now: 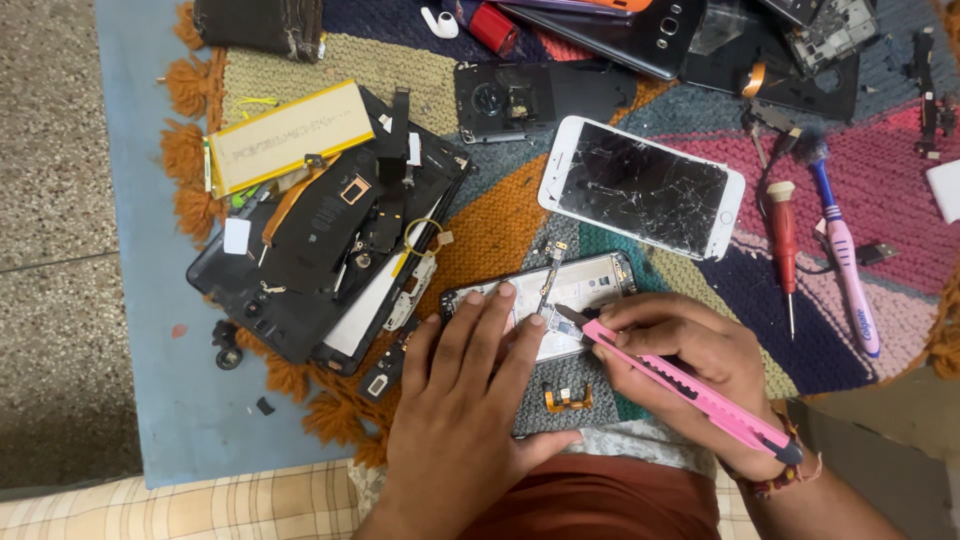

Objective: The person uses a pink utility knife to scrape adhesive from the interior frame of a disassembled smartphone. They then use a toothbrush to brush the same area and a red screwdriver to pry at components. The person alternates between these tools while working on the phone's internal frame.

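Observation:
An opened phone body lies on a colourful woven mat. My left hand lies flat on its left half, fingers spread, pressing it down. My right hand grips a pink utility knife, and the blade tip touches the inside of the phone body near its middle. A small orange flex cable piece rests on the mat just below the phone.
A white phone with a cracked screen lies behind. A pile of dismantled dark phone parts and a yellow battery sit at left. A red screwdriver and a pink toothbrush lie at right. More phone shells are at the back.

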